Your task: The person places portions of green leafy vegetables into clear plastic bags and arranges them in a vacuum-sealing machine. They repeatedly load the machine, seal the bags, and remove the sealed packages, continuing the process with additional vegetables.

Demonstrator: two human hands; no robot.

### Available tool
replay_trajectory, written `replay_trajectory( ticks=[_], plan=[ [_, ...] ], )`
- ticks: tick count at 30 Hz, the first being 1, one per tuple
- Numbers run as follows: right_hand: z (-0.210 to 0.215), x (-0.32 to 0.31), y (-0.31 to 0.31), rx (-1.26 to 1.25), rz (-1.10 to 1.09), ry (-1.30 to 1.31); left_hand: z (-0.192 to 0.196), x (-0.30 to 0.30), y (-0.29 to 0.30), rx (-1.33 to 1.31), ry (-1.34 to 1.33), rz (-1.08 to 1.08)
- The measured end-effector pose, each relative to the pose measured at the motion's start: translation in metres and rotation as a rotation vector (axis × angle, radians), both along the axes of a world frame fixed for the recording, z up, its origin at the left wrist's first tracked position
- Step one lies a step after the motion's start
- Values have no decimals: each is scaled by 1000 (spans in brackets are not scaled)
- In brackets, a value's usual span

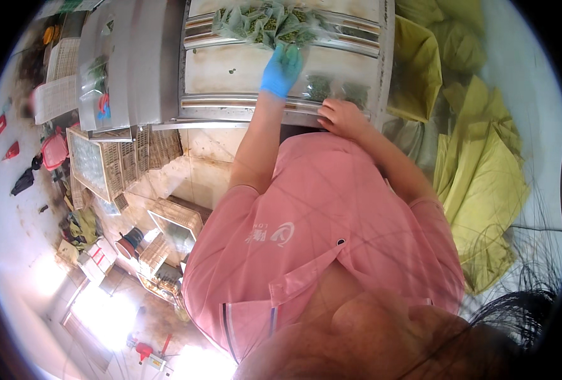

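Note:
A heap of clear plastic bags with small green pieces (268,25) lies across the far slotted part of the metal-framed worktop (224,71). My left hand (282,71), in a blue glove, reaches to the near side of this heap, its fingers closed at the edge of one bag; the fingertips are partly covered by plastic. Bare and loosely curled, my right hand (344,118) rests at the worktop's front edge with nothing visible in it. Just beyond it lie two flat clear bags with green contents, the left bag (319,87) and the right bag (355,94).
A grey metal cabinet (129,63) adjoins the worktop on the left. Below it stand woven crates (126,158). To the right are an open yellow bag-lined bin (414,69) and piled yellow sacks (480,183). Another basket (176,221) stands on the floor behind me.

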State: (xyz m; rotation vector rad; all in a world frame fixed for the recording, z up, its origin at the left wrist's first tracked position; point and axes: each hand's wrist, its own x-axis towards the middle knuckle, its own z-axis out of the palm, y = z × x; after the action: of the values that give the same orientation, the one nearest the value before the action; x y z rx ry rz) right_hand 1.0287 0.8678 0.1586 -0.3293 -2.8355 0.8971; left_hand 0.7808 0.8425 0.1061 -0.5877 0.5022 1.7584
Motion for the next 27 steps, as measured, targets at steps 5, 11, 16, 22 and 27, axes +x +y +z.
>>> replay_trajectory(
  ticks=[5, 11, 16, 22, 27],
  plan=[
    [8, -39, 8, -1067, -589, 94, -4, 11, -24, -1, 88, 19],
    [20, -76, 32, -1798, -687, -62, 27, 21, -87, -141, 379, -261],
    [6, -86, 34, -1411, -555, -302, 44, -4, -105, -461, 1128, -580],
    [13, -117, 31, -633, -368, -498, 24, -25, -99, -715, 1928, -627],
    [-11, -125, 17, 177, -227, -480, 4, -36, -98, -636, 2169, -566]
  ],
)
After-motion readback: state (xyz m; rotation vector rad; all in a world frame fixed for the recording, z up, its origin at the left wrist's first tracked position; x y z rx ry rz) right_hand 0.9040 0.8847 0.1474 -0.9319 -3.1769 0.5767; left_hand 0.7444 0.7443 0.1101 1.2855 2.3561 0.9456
